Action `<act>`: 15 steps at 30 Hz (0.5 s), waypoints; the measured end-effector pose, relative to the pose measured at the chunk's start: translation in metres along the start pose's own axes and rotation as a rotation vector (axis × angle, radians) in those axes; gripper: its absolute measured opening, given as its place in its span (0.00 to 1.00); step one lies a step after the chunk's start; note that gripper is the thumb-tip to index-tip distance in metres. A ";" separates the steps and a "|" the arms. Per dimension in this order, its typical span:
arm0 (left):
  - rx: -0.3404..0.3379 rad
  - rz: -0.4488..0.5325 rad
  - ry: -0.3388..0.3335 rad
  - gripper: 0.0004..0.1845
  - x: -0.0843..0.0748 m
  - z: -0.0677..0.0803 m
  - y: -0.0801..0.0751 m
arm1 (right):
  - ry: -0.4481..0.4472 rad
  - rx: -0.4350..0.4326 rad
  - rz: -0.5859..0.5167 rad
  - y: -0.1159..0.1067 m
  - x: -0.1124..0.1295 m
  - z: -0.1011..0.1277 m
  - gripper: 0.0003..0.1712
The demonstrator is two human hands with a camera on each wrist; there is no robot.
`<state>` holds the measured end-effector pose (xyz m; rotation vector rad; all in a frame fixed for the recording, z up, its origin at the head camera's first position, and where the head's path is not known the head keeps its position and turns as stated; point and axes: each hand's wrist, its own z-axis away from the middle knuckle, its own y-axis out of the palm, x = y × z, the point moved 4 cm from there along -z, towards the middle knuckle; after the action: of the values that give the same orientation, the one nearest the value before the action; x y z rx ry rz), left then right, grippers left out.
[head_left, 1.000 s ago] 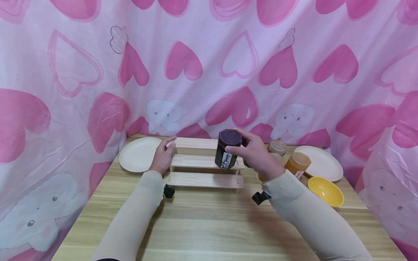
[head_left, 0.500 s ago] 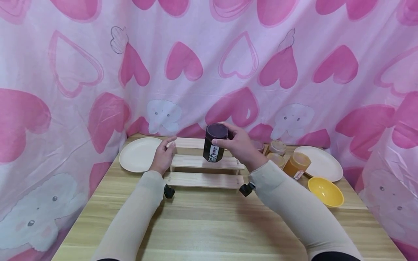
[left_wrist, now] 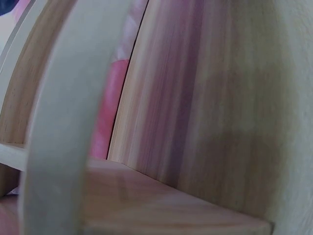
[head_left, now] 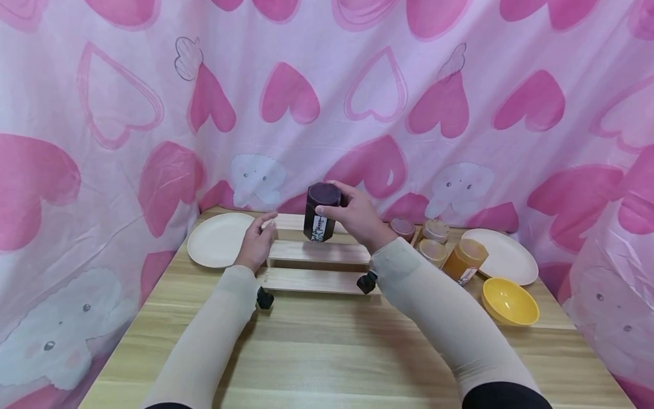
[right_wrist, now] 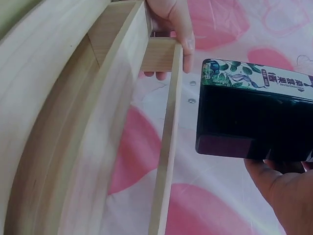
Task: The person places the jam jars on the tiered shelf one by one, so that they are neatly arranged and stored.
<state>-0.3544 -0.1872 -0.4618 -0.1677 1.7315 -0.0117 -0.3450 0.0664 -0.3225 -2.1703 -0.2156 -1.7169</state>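
**Head view: a dark jar held above a stepped wooden rack**

Head view shows the right hand with fingers and thumb curled round a dark jar, gripping it near its lid and holding it in the air above the upper steps of a wooden rack. The jar is faceted, its contents look near black with a purple tint, and a pale label runs down its side. In the right wrist view the glass is glossy, with a leaf-patterned band by the lid.

The left hand rests on the rack's left end, fingers bent over the top slat; the right wrist view shows those fingertips wrapped over the slat's edge.

The rack is pale, unfinished wood in three steps, standing on a light wood-grain surface. Right of it stand small jars with tan lids and an amber jar. A yellow bowl, shown hollow, sits near a round cream plate; another cream plate lies at the left.
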 end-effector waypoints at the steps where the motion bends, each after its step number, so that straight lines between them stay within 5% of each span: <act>1: 0.003 -0.001 -0.001 0.21 0.000 0.000 0.000 | -0.002 0.005 -0.012 0.002 0.000 -0.003 0.33; 15: 0.003 0.010 -0.016 0.23 -0.001 -0.002 0.001 | 0.041 -0.017 -0.068 0.030 0.000 -0.034 0.44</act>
<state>-0.3561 -0.1862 -0.4611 -0.1572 1.7161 -0.0056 -0.3660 0.0263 -0.3212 -2.1608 -0.2680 -1.8055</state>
